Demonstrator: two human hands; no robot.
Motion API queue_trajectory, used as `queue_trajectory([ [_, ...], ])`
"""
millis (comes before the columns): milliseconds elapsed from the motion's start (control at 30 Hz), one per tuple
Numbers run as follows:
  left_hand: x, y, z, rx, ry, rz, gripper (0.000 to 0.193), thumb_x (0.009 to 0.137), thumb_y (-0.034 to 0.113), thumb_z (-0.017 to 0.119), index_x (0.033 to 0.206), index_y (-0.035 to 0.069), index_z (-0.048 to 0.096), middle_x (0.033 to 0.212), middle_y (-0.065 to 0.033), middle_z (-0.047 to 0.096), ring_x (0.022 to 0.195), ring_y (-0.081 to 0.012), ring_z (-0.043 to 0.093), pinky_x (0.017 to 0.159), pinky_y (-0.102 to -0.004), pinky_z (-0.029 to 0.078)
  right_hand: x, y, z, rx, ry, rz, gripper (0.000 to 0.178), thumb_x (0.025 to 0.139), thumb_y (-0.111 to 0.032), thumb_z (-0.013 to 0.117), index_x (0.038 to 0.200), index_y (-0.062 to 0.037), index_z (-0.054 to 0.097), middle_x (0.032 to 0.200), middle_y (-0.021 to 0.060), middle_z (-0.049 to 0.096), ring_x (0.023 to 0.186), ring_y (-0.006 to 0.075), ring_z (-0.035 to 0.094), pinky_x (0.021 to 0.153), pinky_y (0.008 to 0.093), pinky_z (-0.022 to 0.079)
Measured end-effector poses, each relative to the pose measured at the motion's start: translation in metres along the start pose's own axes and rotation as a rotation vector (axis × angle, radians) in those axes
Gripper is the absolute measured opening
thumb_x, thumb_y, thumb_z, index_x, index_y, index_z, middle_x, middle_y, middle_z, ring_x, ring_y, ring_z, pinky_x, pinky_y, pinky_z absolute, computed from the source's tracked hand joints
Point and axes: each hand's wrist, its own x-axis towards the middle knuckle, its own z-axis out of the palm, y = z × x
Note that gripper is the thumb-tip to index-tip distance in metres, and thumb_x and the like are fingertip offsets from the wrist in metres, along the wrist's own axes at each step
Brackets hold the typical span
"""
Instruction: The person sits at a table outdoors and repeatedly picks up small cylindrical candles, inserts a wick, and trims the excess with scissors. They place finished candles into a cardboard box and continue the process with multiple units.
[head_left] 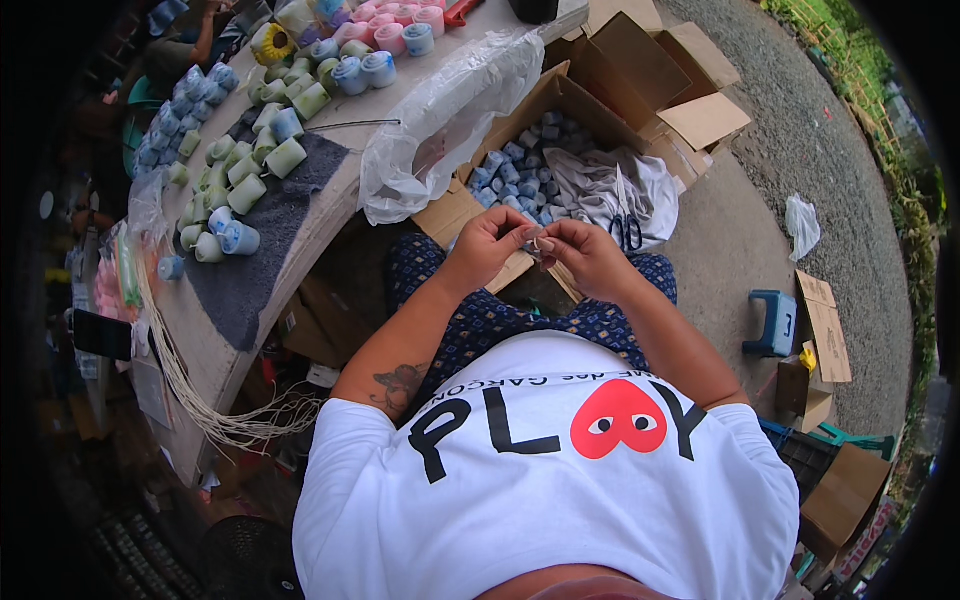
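Observation:
In front of my lap, both hands meet with their fingertips pinched together. My left hand (488, 248) is closed, thumb and fingers pressed against a small whitish thing (541, 243) whose kind I cannot make out. Closed on its other side is my right hand (588, 262), mostly covering it. Just beyond the hands, an open cardboard box (570, 95) holds many blue candle-like cylinders (512, 172). A grey-white cloth (600, 185) lies over the box's right part, with dark-handled scissors (626, 225) on top.
A table (335, 215) at the left bears green cylinders (246, 194), blue ones (185, 110), pink ones (390, 38) and a dark cloth (260, 240). Pale cords (200, 400) hang off its edge beside a phone (102, 335). Clear plastic (440, 125) drapes the table. A blue stool (771, 323) stands right.

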Motion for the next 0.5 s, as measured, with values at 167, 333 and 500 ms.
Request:
queue_trajectory([
  [167,-0.001,-0.010,0.007,-0.010,0.075,0.061,0.013,0.092,0.017,0.057,0.091,0.003,0.055,0.082,-0.0009,0.059,0.079,-0.0053,0.053,0.072,-0.0201,0.043,0.005,0.002,0.002,0.290,0.076,0.119,0.021,0.090,-0.020,0.059,0.092,0.0011,0.059,0.079,0.0028,0.059,0.070,0.0106,0.057,0.067,0.0239,0.048],
  [333,-0.001,-0.016,0.015,0.092,0.195,0.140,0.014,0.092,0.016,0.057,0.089,0.003,0.053,0.077,0.0003,0.056,0.071,-0.0046,0.051,0.065,-0.0198,0.043,0.003,0.007,0.010,0.530,0.097,0.201,0.022,0.090,-0.021,0.060,0.091,0.0006,0.059,0.079,0.0033,0.058,0.070,0.0116,0.057,0.068,0.0235,0.049],
  [500,-0.001,-0.018,0.012,0.085,0.195,0.130,0.014,0.093,0.017,0.056,0.090,0.003,0.053,0.078,0.0002,0.056,0.072,-0.0048,0.051,0.066,-0.0204,0.043,0.001,0.001,0.013,0.594,0.078,0.182,0.022,0.090,-0.021,0.060,0.094,0.0006,0.058,0.081,0.0033,0.058,0.072,0.0114,0.058,0.069,0.0230,0.049],
])
